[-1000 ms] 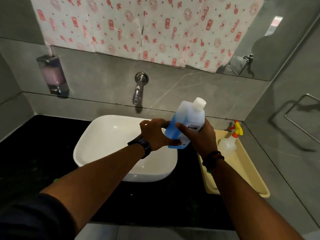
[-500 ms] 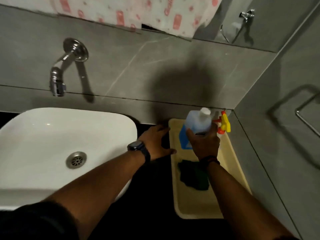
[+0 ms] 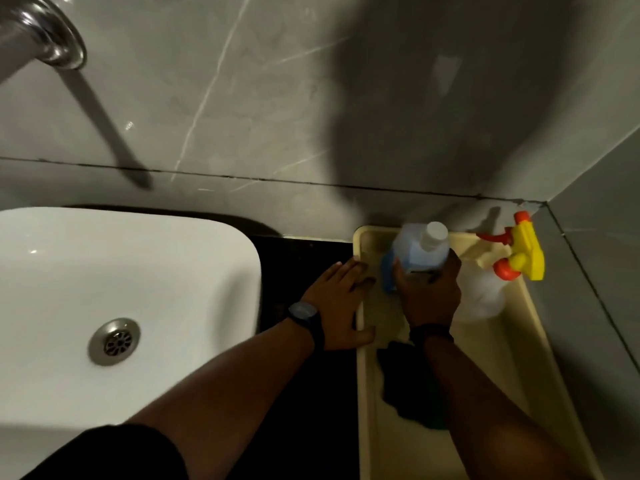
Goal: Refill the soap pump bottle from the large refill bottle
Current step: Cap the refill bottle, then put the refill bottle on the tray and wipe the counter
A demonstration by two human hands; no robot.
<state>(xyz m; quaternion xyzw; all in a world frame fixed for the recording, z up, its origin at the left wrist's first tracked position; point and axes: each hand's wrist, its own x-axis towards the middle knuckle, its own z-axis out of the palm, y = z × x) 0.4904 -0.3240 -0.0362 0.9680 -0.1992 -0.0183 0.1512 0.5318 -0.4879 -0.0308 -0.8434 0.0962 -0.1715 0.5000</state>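
The right hand (image 3: 427, 296) clenched the translucent plastic refill bottle of blue liquid (image 3: 417, 252), white-capped, at the far end of the beige tray (image 3: 519, 358). The left hand (image 3: 337, 304) lay flat, fingers released, on the tray's left rim. Half-full, the bottle probably felt sloshy and slick; gripping mid-body suited it.

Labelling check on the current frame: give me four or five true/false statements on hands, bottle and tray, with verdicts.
1. The right hand grips the blue translucent refill bottle. True.
2. That bottle's white cap is off. False: it is on.
3. The left hand rests flat at the left rim of the beige plastic tray. True.
4. The clear spray bottle with the yellow trigger sits in the white basin. False: it is in the tray.
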